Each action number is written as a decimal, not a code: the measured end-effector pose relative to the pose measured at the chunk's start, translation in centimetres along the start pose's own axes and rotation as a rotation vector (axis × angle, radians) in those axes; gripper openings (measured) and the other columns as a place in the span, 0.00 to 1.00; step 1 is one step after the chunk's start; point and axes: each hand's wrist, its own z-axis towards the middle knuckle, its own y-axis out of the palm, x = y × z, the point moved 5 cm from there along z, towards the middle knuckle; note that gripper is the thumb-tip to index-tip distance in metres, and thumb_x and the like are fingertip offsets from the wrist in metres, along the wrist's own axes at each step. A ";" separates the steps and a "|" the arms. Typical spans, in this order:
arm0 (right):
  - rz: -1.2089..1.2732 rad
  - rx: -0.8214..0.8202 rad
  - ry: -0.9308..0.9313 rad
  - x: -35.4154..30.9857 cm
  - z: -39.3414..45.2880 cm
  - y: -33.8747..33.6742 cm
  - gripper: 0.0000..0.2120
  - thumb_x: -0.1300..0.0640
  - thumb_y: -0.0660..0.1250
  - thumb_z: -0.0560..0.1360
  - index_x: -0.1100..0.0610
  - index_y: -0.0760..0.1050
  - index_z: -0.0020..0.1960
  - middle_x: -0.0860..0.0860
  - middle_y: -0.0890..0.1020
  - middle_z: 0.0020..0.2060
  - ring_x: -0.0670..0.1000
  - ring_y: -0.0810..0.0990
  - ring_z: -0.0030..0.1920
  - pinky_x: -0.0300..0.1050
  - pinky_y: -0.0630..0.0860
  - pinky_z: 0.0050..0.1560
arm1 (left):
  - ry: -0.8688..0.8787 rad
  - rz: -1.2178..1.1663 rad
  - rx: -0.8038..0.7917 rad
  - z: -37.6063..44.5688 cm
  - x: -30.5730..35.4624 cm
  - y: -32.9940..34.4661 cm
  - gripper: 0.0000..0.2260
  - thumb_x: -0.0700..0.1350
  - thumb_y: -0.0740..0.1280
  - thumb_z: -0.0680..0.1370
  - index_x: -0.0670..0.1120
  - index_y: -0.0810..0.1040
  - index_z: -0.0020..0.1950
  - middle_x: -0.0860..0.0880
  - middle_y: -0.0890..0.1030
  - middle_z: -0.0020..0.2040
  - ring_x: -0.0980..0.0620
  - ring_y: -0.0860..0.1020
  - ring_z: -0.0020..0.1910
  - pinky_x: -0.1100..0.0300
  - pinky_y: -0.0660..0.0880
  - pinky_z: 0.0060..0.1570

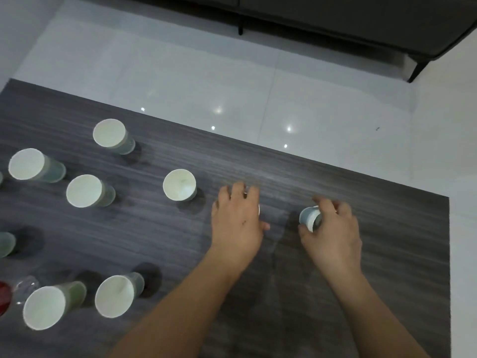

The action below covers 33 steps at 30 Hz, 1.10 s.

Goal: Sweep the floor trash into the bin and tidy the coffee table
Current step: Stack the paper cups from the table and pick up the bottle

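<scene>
1. Paper cups on the coffee table (335, 280) are the job here. Right hand (333, 228) has fingers and thumb curled round a tipped cup (309, 218), its base end facing the camera, at the table's right side.
2. Left hand (236, 218) is arched palm-down w/ fingers bent over a second cup (259, 209); only a white sliver shows at the hand's edge, so can't tell if it really grips it or just covers it.
3. Handling, my guess: thin paper, v. light, walls crush easily. Take hold round the mid-wall w/ light squeeze, or by the rim, which is stiffer. Look empty, so prob. no spill risk; they should nest into one stack.
4. Nearest loose one: upright cup (179, 184), just left of the left hand, mouth open to the camera.
5. Farther left, well apart from both hands: more cups (82, 191), scattered, not touching each other. At the left edge a clear glass (24, 285) near something red, cropped, can't ID.
6. Beyond the table: glossy floor (206, 73), a dark speck (377, 128) on it at the right, dark sofa (361, 16) at the top.
</scene>
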 end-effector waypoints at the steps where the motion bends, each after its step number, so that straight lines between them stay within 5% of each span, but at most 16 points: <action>1: 0.018 0.011 0.018 0.0 0.1 0.0 0.28 0.54 0.75 0.70 0.48 0.73 0.69 0.55 0.73 0.62 0.61 0.73 0.58 0.53 0.74 0.50 | -0.006 -0.005 -0.078 0.2 -0.5 0.9 0.29 0.53 0.76 0.69 0.51 0.68 0.66 0.50 0.66 0.68 0.42 0.64 0.67 0.45 0.72 0.59; 6: 0.129 0.059 0.092 0.2 -0.3 0.1 0.28 0.54 0.76 0.69 0.50 0.74 0.67 0.56 0.76 0.60 0.60 0.76 0.57 0.46 0.68 0.50 | 0.045 0.043 -0.140 -0.5 -1.9 2.4 0.21 0.44 0.71 0.71 0.51 0.66 0.60 0.47 0.66 0.60 0.42 0.68 0.56 0.49 0.74 0.40; 17: 0.333 0.285 0.353 7.1 -1.9 -3.1 0.28 0.52 0.78 0.65 0.52 0.76 0.64 0.56 0.78 0.56 0.58 0.78 0.55 0.49 0.73 0.53 | -0.001 -0.004 -0.190 -5.6 -4.4 3.3 0.20 0.51 0.71 0.71 0.52 0.67 0.58 0.49 0.69 0.57 0.44 0.71 0.57 0.49 0.77 0.46; 23: 0.107 0.021 0.231 8.5 -0.2 -0.2 0.33 0.48 0.81 0.64 0.53 0.74 0.65 0.60 0.74 0.59 0.64 0.77 0.56 0.52 0.74 0.57 | -0.049 -0.013 -0.154 -8.3 -3.4 3.8 0.18 0.49 0.69 0.71 0.52 0.70 0.59 0.50 0.70 0.57 0.45 0.71 0.55 0.52 0.74 0.44; 27: 0.005 -0.089 0.115 6.3 -1.3 1.6 0.25 0.53 0.78 0.66 0.56 0.74 0.60 0.61 0.72 0.53 0.67 0.77 0.52 0.52 0.74 0.50 | -0.131 -0.110 0.003 -11.2 -3.9 1.1 0.18 0.49 0.69 0.70 0.54 0.70 0.58 0.52 0.69 0.58 0.47 0.70 0.54 0.52 0.74 0.42; 33: -0.042 -0.422 -0.243 -4.4 -8.5 6.5 0.21 0.51 0.75 0.68 0.52 0.73 0.58 0.52 0.71 0.48 0.62 0.77 0.53 0.46 0.69 0.44 | -0.465 -0.283 0.532 -19.3 -10.6 -8.1 0.19 0.51 0.74 0.66 0.55 0.73 0.54 0.56 0.71 0.52 0.53 0.71 0.48 0.61 0.66 0.39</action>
